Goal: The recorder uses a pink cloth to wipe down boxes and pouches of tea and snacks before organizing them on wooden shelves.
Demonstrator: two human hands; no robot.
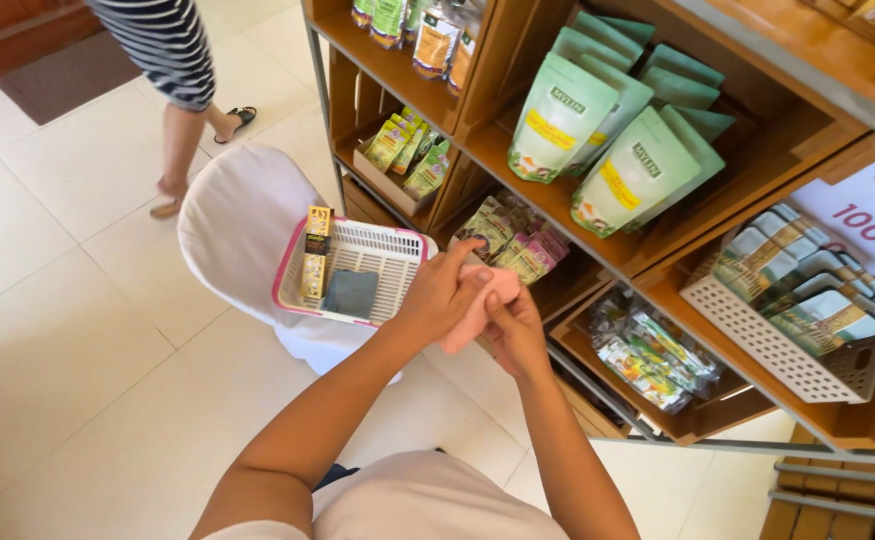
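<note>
Both my hands meet in front of the wooden shelf. My left hand point(443, 290) and my right hand point(514, 325) together hold a pink cloth point(478, 305), folded between them. Just behind my fingertips stand small pouches with pink and green prints point(518, 245) on a lower shelf. To the left of my hands a white basket with a pink rim point(358, 245) rests on a white-covered seat point(238, 220); it holds a yellow box point(315, 255) and a dark flat item point(350, 292).
Green and white pouches point(598, 140) fill the middle shelf. A white basket of packets point(808, 300) sits at right, bagged goods point(648, 355) below it. Another person in a striped skirt point(163, 40) stands on the tiled floor at upper left.
</note>
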